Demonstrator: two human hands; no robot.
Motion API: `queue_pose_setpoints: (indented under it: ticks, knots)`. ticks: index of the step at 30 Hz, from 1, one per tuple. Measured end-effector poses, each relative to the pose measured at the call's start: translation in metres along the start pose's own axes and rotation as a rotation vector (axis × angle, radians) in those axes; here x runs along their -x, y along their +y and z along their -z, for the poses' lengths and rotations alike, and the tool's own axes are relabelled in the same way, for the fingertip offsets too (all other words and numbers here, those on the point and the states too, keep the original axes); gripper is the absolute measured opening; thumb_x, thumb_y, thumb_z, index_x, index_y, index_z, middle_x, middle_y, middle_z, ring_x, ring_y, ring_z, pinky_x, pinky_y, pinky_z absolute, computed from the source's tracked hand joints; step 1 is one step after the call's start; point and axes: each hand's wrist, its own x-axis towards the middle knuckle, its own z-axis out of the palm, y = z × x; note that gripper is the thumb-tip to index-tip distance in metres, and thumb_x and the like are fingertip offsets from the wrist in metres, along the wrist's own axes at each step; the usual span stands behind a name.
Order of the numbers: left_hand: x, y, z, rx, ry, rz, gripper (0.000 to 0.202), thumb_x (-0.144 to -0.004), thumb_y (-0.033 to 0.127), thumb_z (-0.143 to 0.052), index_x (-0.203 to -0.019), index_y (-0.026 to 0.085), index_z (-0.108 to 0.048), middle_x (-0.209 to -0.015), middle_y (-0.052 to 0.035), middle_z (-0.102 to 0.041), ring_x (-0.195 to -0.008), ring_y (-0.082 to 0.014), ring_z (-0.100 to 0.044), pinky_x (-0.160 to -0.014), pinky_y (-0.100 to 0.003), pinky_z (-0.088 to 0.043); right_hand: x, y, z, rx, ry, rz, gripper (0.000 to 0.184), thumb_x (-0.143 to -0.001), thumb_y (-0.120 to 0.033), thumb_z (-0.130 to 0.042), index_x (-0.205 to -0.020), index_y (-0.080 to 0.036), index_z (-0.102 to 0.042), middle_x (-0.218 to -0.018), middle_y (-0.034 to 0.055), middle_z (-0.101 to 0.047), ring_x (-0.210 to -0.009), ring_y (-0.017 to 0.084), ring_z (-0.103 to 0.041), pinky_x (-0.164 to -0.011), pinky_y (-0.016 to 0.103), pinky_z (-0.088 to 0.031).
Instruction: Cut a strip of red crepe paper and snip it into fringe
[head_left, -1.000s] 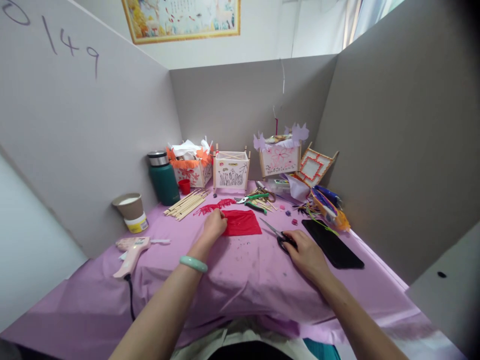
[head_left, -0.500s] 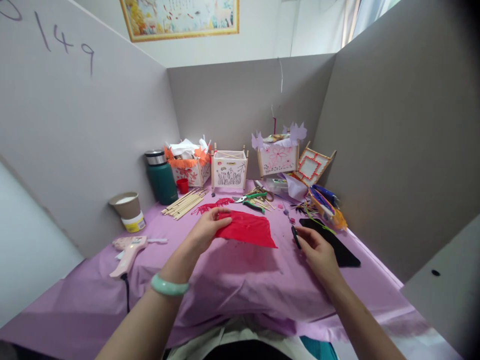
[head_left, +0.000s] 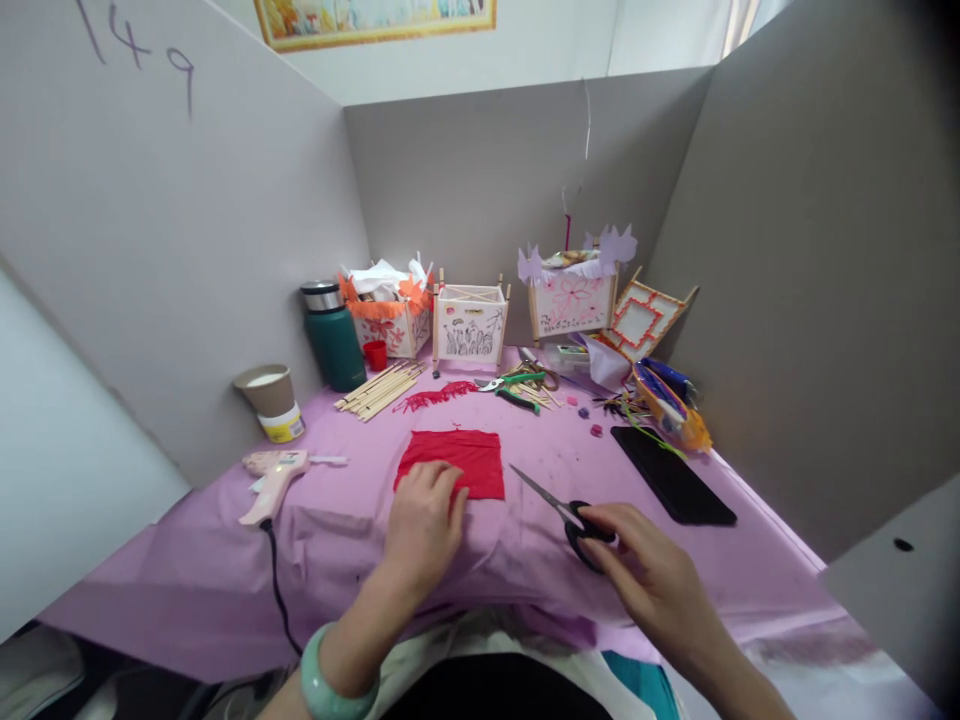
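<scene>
1. head view, the hands: the left hand (head_left: 424, 515) lies flat with its fingers spread on the near edge of the red sheet (head_left: 454, 458), pressing it and not gripping it. the right hand (head_left: 652, 575) has thumb and fingers pinched on the black handles of the scissors (head_left: 570, 512), which rest on the purple table cover (head_left: 480, 570) just right of the sheet, blades together, tip aimed toward it.
2. head view, blades and fingers: the tip points toward the left hand's side. if the scissors swing across, the blades could nick the spread fingertips, since they sit on the sheet's edge.
3. head view, the sheet: it looks thin and limp. held at one edge only, it may slide or buckle, and the far edge could fold over.
4. head view, the cover: it is wrinkled and loose under both hands. a catching scissor tip might snag or pierce it, or drag the sheet with it.
5. head view, the grip: it is a pinch on the handles, and i cannot tell if any finger is through a loop, so the scissors could twist or drop when lifted.
6. head view, the surroundings: the glue gun (head_left: 274, 475) lies near the left forearm with its cord trailing off the edge, and a black slab (head_left: 671, 475) lies beside the right hand. a wide elbow could knock either.
</scene>
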Motion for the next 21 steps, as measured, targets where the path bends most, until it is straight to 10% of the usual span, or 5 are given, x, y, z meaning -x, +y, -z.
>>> queue_pose_setpoints:
  ticks: [8, 13, 21]
  knots:
    - [0.000, 0.051, -0.012, 0.890, -0.478, 0.255, 0.035, -0.084, 0.044, -0.053, -0.095, 0.014, -0.068, -0.065, -0.0008, -0.061, -0.053, -0.0106, -0.052, -0.051, -0.022, -0.041, 0.010, -0.022, -0.027, -0.085, 0.080, 0.037, 0.020, -0.089, -0.023, -0.051, -0.108, -0.023, -0.059, -0.102, 0.0079, -0.063, -0.090, 0.020, -0.061, -0.072, 0.031, -0.054]
    - [0.002, 0.072, -0.027, 0.966, -0.299, 0.447, 0.040, -0.089, 0.043, -0.043, -0.078, 0.012, -0.066, -0.046, 0.0016, -0.050, -0.041, -0.0105, -0.048, -0.042, -0.022, -0.035, 0.007, -0.029, -0.034, 0.114, 0.254, 0.172, 0.024, -0.085, -0.018, -0.056, -0.107, -0.025, -0.062, -0.100, 0.0093, -0.063, -0.093, 0.025, -0.059, -0.079, 0.042, -0.051]
    - [0.010, 0.081, -0.025, 0.589, 0.092, -0.107, 0.032, -0.092, 0.022, -0.040, -0.116, 0.013, -0.059, -0.096, -0.0129, -0.070, -0.086, -0.0191, -0.066, -0.080, -0.031, -0.052, 0.010, -0.035, -0.035, 0.028, 0.246, 0.046, 0.025, -0.090, -0.026, -0.045, -0.111, -0.024, -0.057, -0.107, 0.0090, -0.065, -0.097, 0.024, -0.062, -0.082, 0.039, -0.053]
